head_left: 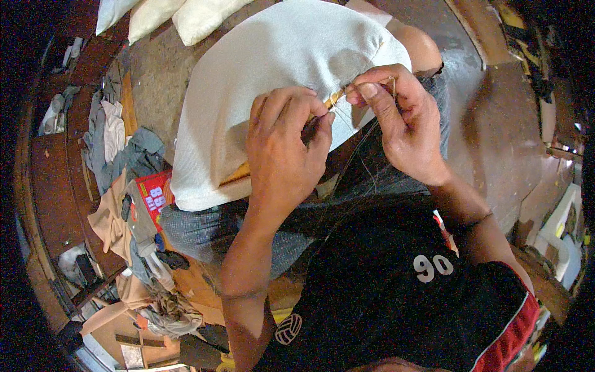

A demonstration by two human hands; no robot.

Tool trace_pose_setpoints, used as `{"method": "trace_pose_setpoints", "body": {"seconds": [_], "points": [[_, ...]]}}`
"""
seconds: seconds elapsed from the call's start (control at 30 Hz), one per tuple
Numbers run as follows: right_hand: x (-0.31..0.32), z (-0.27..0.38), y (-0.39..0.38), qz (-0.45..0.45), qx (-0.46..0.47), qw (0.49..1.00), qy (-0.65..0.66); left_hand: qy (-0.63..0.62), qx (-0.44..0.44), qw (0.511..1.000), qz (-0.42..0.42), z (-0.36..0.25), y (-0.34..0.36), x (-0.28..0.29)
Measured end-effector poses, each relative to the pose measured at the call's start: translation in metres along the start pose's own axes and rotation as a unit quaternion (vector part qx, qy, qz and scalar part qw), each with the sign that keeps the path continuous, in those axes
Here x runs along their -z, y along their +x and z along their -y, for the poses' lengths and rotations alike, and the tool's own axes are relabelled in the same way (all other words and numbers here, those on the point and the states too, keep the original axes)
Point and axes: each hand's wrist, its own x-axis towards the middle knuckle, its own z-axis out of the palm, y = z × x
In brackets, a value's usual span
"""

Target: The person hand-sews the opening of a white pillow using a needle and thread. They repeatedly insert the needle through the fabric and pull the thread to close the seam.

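Observation:
A large white cushion-like fabric piece (266, 56) lies across my lap. Along its near side shows a yellowish-brown edge strip (234, 176). My left hand (288, 136) is closed, thumb and fingers pinching that edge. Just to its right, my right hand (400, 115) has thumb and forefinger pressed together at the same seam. Thin thread (365, 137) loops about the right fingers and trails down over my dark trousers (384, 162). Whether a needle sits between the right fingertips cannot be made out.
Several pale stuffed pillows (204, 20) lie at the far left on the worn floor (167, 87). On the left are heaped cloth scraps (139, 152) and a red packet (155, 197). Brown boards (496, 142) stretch along the right, with a white plastic object (563, 239) beside them.

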Motion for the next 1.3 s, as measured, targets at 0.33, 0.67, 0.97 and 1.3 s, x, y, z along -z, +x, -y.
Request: {"method": "trace_pose_setpoints", "body": {"seconds": [0.33,0.67,0.97,1.3], "points": [[-0.007,-0.019,-0.004,-0.086,0.194,0.976,-0.054,0.028,0.011,0.999,-0.012,-0.004,0.000,0.001],[-0.007,-0.011,-0.005,-0.067,0.167,0.982,-0.063,0.026,0.000,1.000,-0.011,-0.002,-0.001,0.000],[-0.009,-0.004,-0.003,-0.057,0.151,0.983,-0.082,0.033,0.002,0.999,-0.008,-0.003,-0.002,0.000],[-0.011,-0.007,-0.001,-0.067,0.074,0.995,0.028,0.018,0.027,0.999,-0.003,-0.004,-0.002,0.000]]}}
